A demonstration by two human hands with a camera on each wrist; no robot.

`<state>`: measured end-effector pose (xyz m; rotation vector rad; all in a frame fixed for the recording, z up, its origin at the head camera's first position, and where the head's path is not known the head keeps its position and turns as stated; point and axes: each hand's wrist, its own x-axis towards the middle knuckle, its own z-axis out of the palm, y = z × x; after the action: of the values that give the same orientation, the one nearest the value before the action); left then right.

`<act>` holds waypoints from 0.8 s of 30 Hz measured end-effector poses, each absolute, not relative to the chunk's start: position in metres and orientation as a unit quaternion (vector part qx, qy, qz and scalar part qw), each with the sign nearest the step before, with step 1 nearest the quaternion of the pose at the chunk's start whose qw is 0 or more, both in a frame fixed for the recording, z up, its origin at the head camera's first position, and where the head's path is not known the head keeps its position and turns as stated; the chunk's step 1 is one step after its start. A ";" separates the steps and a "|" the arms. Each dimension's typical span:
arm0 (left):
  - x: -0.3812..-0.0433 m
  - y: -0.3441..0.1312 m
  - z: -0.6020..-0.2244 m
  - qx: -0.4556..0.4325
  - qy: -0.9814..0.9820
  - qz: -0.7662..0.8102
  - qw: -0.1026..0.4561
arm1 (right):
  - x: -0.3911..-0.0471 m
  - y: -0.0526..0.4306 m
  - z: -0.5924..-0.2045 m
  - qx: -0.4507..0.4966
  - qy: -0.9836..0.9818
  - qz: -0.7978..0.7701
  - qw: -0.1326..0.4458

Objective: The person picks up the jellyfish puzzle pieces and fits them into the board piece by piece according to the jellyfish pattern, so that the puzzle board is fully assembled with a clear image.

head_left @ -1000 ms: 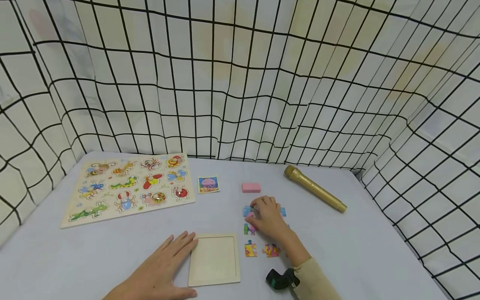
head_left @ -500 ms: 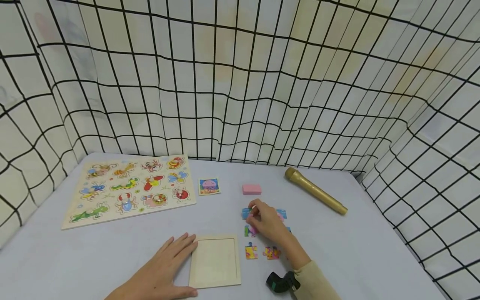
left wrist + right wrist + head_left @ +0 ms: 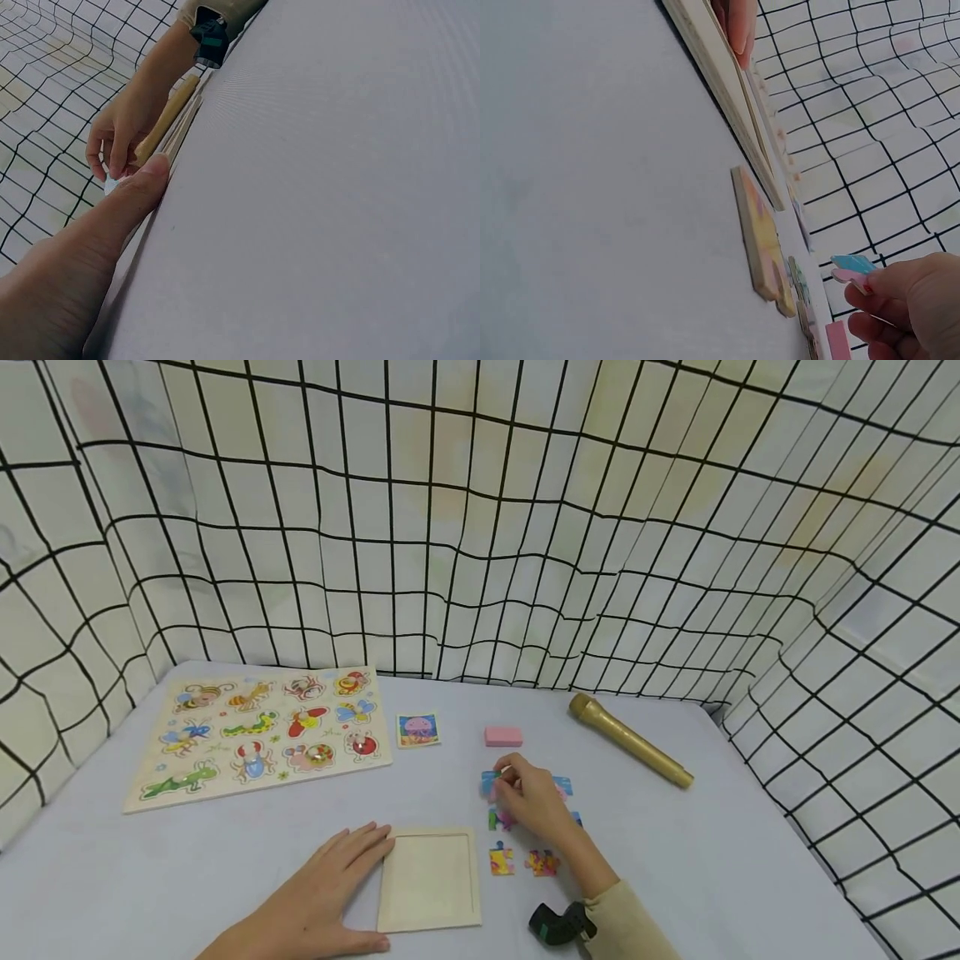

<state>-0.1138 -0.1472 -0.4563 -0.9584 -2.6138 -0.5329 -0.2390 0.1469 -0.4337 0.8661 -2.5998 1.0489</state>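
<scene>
In the head view my right hand (image 3: 531, 797) pinches a blue-and-pink jigsaw piece (image 3: 853, 264) between thumb and fingers. The right wrist view has this piece raised off the table. Below and around that hand lie several more jigsaw pieces, among them a yellow one (image 3: 502, 861) and a yellow-and-pink one (image 3: 542, 862); its fingers and wrist hide part of the group. My left hand (image 3: 315, 893) lies with spread fingers along the left side of a square wooden puzzle tray (image 3: 430, 927), fingertips on its upper left corner. Nothing lies in the tray.
A wooden insect puzzle board (image 3: 258, 739) lies at the back left. Beside it are a small octopus picture card (image 3: 417, 730) and a pink block (image 3: 503, 737). Further right lies a gold microphone (image 3: 630, 740). Black netting (image 3: 487, 560) rises behind the table (image 3: 712, 860).
My right hand's fingers have drawn together on a jigsaw piece, and the piece has come up slightly from the top row. The left hand and tray have stayed put.
</scene>
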 end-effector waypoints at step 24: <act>-0.114 -0.146 -0.459 -0.289 -0.933 -0.149 0.154 | -0.209 0.105 -0.428 0.305 -0.864 0.399 0.041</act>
<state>-0.1140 -0.1457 -0.4589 -0.8296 -2.6742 -0.4270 -0.2086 0.1048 -0.4282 0.9329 -2.6461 1.2226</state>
